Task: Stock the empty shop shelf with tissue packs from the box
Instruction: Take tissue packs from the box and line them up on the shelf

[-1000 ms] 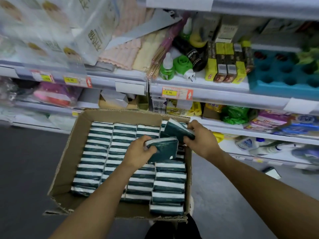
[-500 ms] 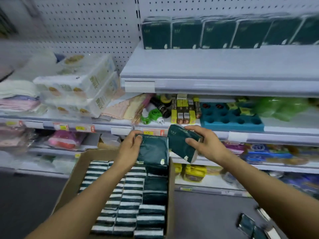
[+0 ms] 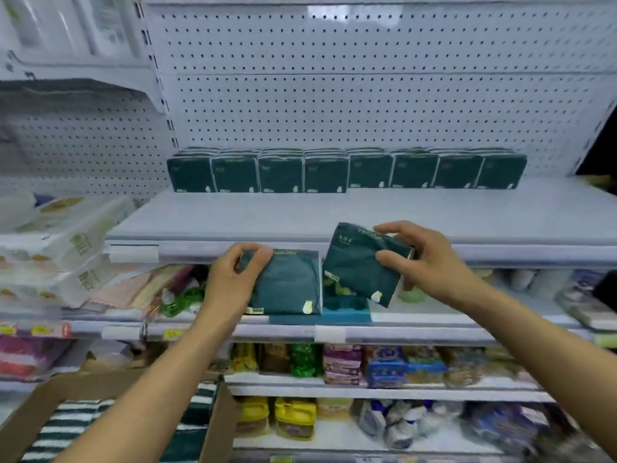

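Two packs in hand, both below shelf [image 3: 334,215] front lip. Left hand [image 3: 230,282] grips upright pack [image 3: 287,282]; right hand [image 3: 424,259] pinches tilted pack [image 3: 360,265], nearer lip. Stocked row [image 3: 347,170] at shelf back; target: up and forward. Box [image 3: 100,392] below shelf.

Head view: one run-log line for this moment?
left hand: holds dark green tissue pack | right hand: holds second pack, tilted | both below grey shelf
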Tool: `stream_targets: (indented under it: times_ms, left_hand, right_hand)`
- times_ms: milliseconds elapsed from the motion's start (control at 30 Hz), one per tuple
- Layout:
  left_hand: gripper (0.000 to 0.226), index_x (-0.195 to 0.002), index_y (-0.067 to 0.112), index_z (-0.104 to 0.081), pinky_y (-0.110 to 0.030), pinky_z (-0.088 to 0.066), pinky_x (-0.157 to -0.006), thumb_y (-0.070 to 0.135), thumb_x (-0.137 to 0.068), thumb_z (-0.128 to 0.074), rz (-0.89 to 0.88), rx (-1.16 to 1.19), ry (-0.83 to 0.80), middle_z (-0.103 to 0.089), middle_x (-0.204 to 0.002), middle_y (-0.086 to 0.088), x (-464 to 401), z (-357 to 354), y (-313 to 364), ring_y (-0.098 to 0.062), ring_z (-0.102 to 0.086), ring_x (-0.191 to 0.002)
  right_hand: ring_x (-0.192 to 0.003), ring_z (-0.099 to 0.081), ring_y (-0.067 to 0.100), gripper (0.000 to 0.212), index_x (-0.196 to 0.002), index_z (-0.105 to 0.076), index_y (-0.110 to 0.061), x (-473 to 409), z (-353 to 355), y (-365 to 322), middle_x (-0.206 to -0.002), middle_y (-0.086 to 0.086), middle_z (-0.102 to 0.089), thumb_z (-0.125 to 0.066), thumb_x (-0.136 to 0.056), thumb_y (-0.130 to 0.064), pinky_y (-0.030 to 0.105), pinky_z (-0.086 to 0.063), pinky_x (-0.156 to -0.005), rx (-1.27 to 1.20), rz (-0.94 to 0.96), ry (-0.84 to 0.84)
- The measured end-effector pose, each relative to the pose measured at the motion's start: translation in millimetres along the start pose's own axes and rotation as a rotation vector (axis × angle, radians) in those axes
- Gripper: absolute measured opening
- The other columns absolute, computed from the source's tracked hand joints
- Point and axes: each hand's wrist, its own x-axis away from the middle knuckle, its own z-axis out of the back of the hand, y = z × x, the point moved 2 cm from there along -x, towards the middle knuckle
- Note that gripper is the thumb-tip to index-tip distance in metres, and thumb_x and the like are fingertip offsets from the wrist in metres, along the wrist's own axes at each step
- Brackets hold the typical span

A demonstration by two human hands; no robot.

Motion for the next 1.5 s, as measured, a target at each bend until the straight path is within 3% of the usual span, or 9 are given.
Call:
stream_targets:
  times_ms: [167,300,500,733,1000,1200,1300,1433,1500]
  left_hand:
    - [0.014,-0.091,0.023,-0.068,-0.013,-0.047,-0.055,0.037,-0.092,-0.064,0.0,-0.008,-0.066,-0.066,-0.088,0.009,-33,-57,43,0.0,-0.061,-0.074]
    - [0.018,-0.095,0.022,-0.068,-0.014,-0.047,-0.052,0.039,-0.092,-0.064,-0.035,-0.026,-0.049,-0.068,-0.089,0.006,-74,-85,68,-0.002,-0.063,-0.073]
    - [0.023,-0.098,0.019,-0.068,-0.027,-0.053,-0.062,0.041,-0.091,-0.066,-0.003,-0.015,-0.127,-0.071,-0.094,-0.002,-134,-129,64,-0.015,-0.068,-0.081]
    - [0.024,-0.099,0.018,-0.07,-0.017,-0.048,-0.057,0.04,-0.09,-0.067,0.06,-0.061,-0.208,-0.071,-0.09,0.002,-199,-159,35,-0.013,-0.067,-0.079]
    - [0.022,-0.094,0.023,-0.073,-0.016,-0.048,-0.057,0.044,-0.089,-0.068,0.1,-0.123,-0.261,-0.073,-0.086,0.004,-245,-163,13,-0.01,-0.069,-0.077]
    - [0.019,-0.093,0.026,-0.073,-0.021,-0.05,-0.059,0.044,-0.088,-0.068,0.128,-0.057,-0.254,-0.074,-0.086,0.005,-259,-164,0,-0.012,-0.07,-0.078]
    - [0.019,-0.094,0.024,-0.072,-0.013,-0.046,-0.052,0.041,-0.09,-0.067,0.112,-0.063,-0.244,-0.072,-0.084,0.006,-260,-163,0,0.0,-0.067,-0.068]
    - [0.02,-0.095,0.023,-0.071,-0.01,-0.043,-0.049,0.041,-0.091,-0.065,0.104,-0.068,-0.214,-0.071,-0.089,0.004,-259,-163,3,-0.001,-0.064,-0.068]
    - [0.021,-0.093,0.023,-0.071,-0.011,-0.043,-0.05,0.043,-0.091,-0.064,0.093,-0.053,-0.191,-0.07,-0.087,0.005,-256,-165,8,-0.004,-0.064,-0.071]
  right_hand:
    - [-0.056,-0.057,0.011,0.031,-0.118,-0.06,-0.026,-22,79,14,-0.099,-0.004,-0.064,-0.067,-0.09,-0.016,0.025,-0.052,-0.045,0.067,0.012,0.187]
    - [-0.07,-0.06,0.028,0.033,-0.119,-0.058,-0.029,-52,107,37,-0.106,0.002,-0.061,-0.066,-0.09,-0.017,0.032,-0.057,-0.05,0.105,0.007,0.246]
    - [-0.104,-0.058,0.02,0.037,-0.123,-0.055,-0.034,-101,113,76,-0.123,-0.004,-0.06,-0.066,-0.09,-0.022,0.042,-0.052,-0.089,0.392,0.013,0.185]
    - [-0.088,-0.047,0.009,0.048,-0.129,-0.054,-0.029,-161,100,106,-0.118,-0.006,-0.056,-0.072,-0.086,-0.022,0.032,-0.048,-0.082,0.565,0.027,0.107]
    - [-0.12,-0.042,0.014,0.046,-0.134,-0.051,-0.028,-238,77,132,-0.126,-0.006,-0.051,-0.065,-0.09,-0.032,0.032,-0.049,-0.078,0.77,0.058,0.178]
    - [-0.113,-0.048,0.022,0.045,-0.128,-0.059,-0.02,-271,63,144,-0.121,0.001,-0.053,-0.071,-0.086,-0.027,0.034,-0.049,-0.073,0.834,0.198,0.22]
    - [-0.108,-0.052,0.026,0.043,-0.123,-0.063,-0.018,-279,58,149,-0.119,0.004,-0.055,-0.074,-0.082,-0.025,0.033,-0.046,-0.071,0.863,0.233,0.24]
    - [-0.114,-0.05,0.032,0.049,-0.128,-0.059,-0.017,-278,59,147,-0.127,0.01,-0.053,-0.073,-0.083,-0.03,0.045,-0.049,-0.085,0.913,0.252,0.254]
    - [-0.118,-0.047,0.024,0.052,-0.137,-0.05,-0.021,-271,63,136,-0.131,0.004,-0.05,-0.063,-0.09,-0.039,0.042,-0.046,-0.093,0.815,0.265,0.294]
